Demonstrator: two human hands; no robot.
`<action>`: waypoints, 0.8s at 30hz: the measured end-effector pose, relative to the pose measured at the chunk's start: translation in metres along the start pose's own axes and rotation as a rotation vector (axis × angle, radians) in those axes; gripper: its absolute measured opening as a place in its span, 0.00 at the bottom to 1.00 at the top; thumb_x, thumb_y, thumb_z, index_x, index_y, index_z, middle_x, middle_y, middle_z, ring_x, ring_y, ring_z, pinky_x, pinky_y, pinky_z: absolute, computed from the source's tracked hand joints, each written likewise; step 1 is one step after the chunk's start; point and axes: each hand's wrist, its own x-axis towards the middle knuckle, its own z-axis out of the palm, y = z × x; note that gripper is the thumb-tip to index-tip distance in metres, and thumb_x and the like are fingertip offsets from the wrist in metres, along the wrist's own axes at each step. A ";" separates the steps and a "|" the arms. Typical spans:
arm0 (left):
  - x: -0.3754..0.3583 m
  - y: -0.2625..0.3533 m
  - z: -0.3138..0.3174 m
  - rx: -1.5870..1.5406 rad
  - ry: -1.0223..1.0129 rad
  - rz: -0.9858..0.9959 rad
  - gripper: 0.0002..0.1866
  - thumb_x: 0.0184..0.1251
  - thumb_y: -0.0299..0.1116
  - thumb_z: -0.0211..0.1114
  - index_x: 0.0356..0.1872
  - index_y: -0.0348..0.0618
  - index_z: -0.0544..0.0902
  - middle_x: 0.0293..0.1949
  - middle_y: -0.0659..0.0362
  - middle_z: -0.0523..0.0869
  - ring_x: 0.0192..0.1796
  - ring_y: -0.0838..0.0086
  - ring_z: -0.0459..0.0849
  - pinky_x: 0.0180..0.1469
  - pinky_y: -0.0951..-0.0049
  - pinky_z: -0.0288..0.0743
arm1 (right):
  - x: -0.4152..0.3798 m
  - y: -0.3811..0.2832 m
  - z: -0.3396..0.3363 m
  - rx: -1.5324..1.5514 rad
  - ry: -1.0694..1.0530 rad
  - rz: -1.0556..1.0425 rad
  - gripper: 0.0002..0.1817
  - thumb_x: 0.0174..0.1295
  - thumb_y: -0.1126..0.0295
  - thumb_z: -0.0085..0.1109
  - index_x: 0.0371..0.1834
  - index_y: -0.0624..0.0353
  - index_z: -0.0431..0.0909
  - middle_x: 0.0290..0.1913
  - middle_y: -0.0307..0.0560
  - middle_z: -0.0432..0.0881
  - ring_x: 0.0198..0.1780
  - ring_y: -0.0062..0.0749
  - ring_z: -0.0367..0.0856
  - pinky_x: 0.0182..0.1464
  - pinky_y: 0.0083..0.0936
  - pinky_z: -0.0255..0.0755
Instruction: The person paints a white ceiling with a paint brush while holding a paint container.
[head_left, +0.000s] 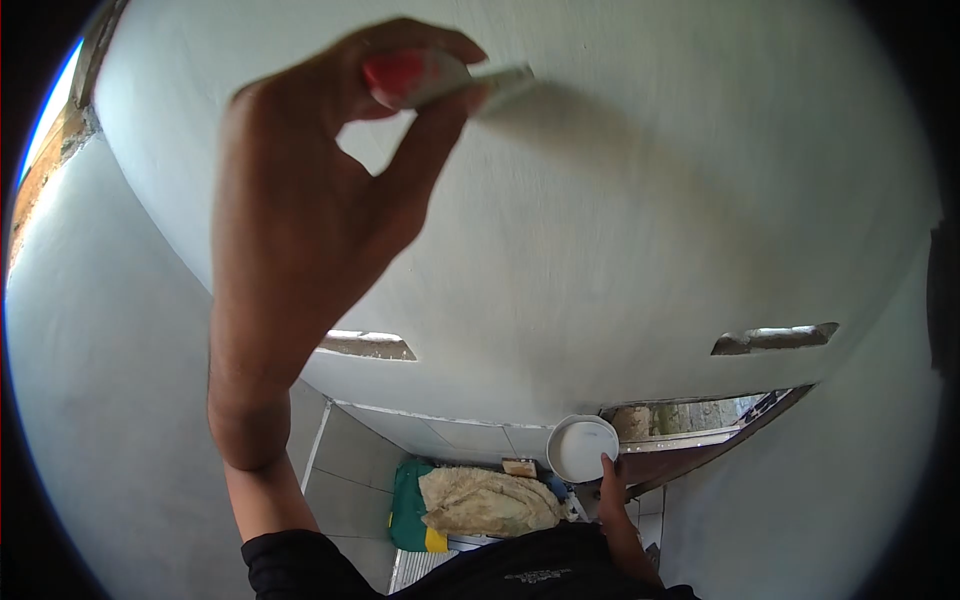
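Raised high in front of me, my left hand (290, 190) is closed around a paintbrush (405, 78) with a red and white handle. The brush's far end reaches the white wall (600, 250), where a shadow falls to the right of it; the bristles barely show. Low down on the right, my right hand (612, 490) grips a round white tub (552, 455) by its rim, thumb on the edge. White paint (585, 450) lies inside the tub. The fingers under the tub are hidden.
Two slot openings, one left (370, 345) and one right (775, 338), pierce the wall. Below the right one is a dark-framed window opening (690, 420). A crumpled beige sack (490, 500) and a green and yellow bag (410, 510) lie below. Grey tiles (350, 470) line the lower wall.
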 end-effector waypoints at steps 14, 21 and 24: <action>-0.195 0.046 0.117 0.141 -0.211 0.506 0.15 0.63 0.34 0.68 0.49 0.43 0.83 0.56 0.50 0.83 0.54 0.62 0.86 0.44 0.72 0.86 | -0.003 -0.009 -0.003 0.050 0.026 0.016 0.29 0.67 0.56 0.62 0.64 0.64 0.68 0.59 0.50 0.75 0.60 0.35 0.72 0.65 0.31 0.62; -0.102 0.025 0.077 -0.298 -0.332 -0.062 0.13 0.55 0.18 0.71 0.42 0.39 0.84 0.41 0.54 0.88 0.41 0.66 0.88 0.39 0.70 0.85 | 0.002 -0.006 -0.005 0.084 0.020 0.028 0.32 0.68 0.57 0.61 0.68 0.64 0.65 0.64 0.51 0.73 0.65 0.38 0.70 0.69 0.33 0.60; -0.043 0.003 0.045 -0.230 -0.082 0.000 0.08 0.60 0.16 0.68 0.39 0.37 0.86 0.41 0.56 0.90 0.44 0.71 0.89 0.46 0.74 0.84 | -0.008 -0.018 -0.002 0.056 0.032 0.045 0.32 0.68 0.57 0.61 0.69 0.64 0.65 0.64 0.52 0.73 0.65 0.38 0.71 0.68 0.33 0.62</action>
